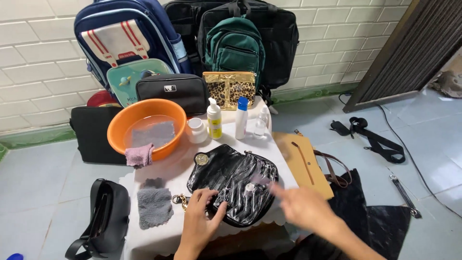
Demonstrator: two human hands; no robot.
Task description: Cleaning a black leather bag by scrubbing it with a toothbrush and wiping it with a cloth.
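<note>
Our right hand (302, 204) is smeared by motion blur, so we cannot tell whether its fingers are released or clenched; a small pale thing near its fingertips is too blurred to make out. Both our forearms are cut off by the bottom edge of the view. Our left hand (201, 212) lies palm down, fingers spread and released, pressing the near left corner of the glossy black patent-leather handbag (231, 180). That bag lies flat in the middle of the small white-covered table (168, 231), its near edge touching the scalloped table rim. A grey fluffy cloth (154, 207) lies just left of our left hand. Behind the bag stand an orange plastic basin (144, 126) and white bottles (214, 118), leaving little bare surface.
</note>
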